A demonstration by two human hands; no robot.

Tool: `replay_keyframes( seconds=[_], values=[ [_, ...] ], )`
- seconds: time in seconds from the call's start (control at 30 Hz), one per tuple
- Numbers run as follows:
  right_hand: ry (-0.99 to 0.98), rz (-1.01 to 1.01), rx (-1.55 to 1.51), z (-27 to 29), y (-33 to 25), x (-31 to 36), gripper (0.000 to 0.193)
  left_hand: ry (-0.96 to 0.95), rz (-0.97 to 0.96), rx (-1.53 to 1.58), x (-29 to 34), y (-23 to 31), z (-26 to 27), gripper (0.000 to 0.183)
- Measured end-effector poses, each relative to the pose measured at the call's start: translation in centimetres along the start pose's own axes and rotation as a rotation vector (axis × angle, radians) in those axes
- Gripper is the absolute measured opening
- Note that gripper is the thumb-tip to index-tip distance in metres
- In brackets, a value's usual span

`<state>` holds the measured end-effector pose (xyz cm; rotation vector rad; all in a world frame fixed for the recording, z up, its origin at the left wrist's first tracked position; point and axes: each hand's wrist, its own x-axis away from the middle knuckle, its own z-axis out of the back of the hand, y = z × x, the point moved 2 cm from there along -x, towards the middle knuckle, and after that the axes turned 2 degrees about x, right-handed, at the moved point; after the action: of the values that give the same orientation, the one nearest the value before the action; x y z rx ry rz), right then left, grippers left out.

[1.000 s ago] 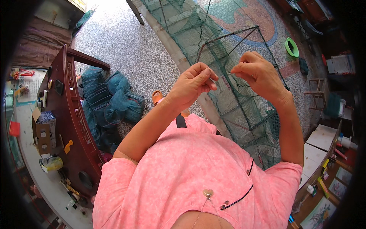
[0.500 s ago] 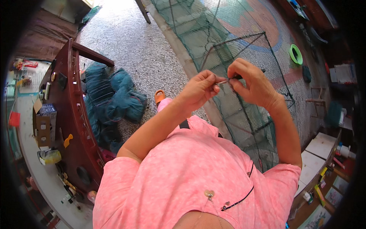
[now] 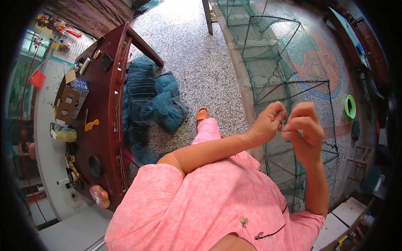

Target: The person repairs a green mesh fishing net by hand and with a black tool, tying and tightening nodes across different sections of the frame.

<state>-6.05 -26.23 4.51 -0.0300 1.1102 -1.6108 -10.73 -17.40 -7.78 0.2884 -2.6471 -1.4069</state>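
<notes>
1. The left hand (image 3: pixel 268 123) and right hand (image 3: pixel 305 129) meet fingertip to fingertip above the green net cage (image 3: pixel 289 83).
2. Each grip is pinched nearly closed; whatever fine thing sits between the fingers is too small to tell.
3. The net cage, wire-framed, stretches along the floor under both hands.
4. Left of the cage lies a heap of folded dark-green netting (image 3: pixel 153 104), beside a dark wooden worktop (image 3: pixel 106 125).

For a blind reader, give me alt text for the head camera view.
A person in pink holds the left hand and right hand close together, fingertips pinched, above a green wire-framed net cage on a speckled floor. A dark wooden table stands left.
</notes>
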Motion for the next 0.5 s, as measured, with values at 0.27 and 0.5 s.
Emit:
replay_keyframes(
  seconds=[0.27, 0.5],
  values=[
    [0.351, 0.027, -0.285, 7.3, -5.2, -2.8, 0.027, -0.302, -0.530, -0.815, -0.7, 4.3, -1.7, 0.020],
    [0.228, -0.023, -0.943, 12.5, -5.0, -4.6, 0.015, -0.227, -0.432, -0.669, -1.3, 3.4, -1.3, 0.010]
  ],
)
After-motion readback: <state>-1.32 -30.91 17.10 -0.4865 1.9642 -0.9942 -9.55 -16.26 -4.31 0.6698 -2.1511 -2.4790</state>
